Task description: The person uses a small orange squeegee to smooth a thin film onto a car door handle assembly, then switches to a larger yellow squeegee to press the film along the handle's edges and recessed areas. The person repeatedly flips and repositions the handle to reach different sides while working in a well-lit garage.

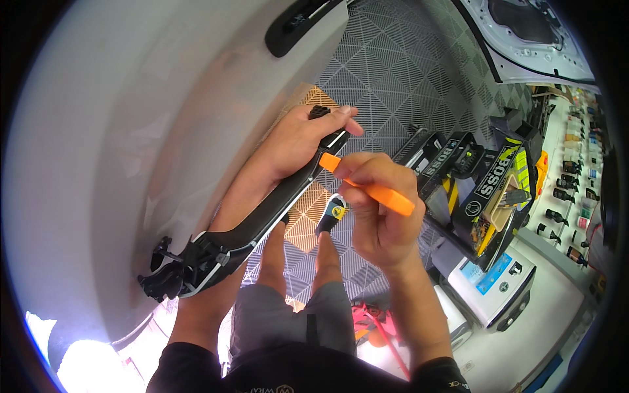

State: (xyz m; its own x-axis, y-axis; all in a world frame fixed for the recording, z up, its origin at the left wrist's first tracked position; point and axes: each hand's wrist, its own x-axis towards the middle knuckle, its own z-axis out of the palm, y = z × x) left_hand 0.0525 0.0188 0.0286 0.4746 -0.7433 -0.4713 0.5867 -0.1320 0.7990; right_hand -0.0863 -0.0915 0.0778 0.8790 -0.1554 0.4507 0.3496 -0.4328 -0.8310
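Note:
A long black car trim piece (261, 208) with a thin silvery edge lies aslant in front of me, its bulky end, with clips and a bracket, at the lower left. My left hand (303, 136) is closed around its far, upper end, and the left forearm passes beneath the piece. In my right hand (385, 213) is an orange plastic pry tool (388, 196), pinched between thumb and fingers. The tool's flat tip meets the edge of the trim piece just below my left hand; whether it is wedged in or only touching, I cannot tell.
A pale car body panel (124, 137) curves along the left, with a black handle (298, 26) on it. To the right stands a black tool caddy (478, 203) with several tools, beside a white box-shaped machine (488, 281). Shelved bottles (565, 183) line the far right above grey floor tiles (386, 72).

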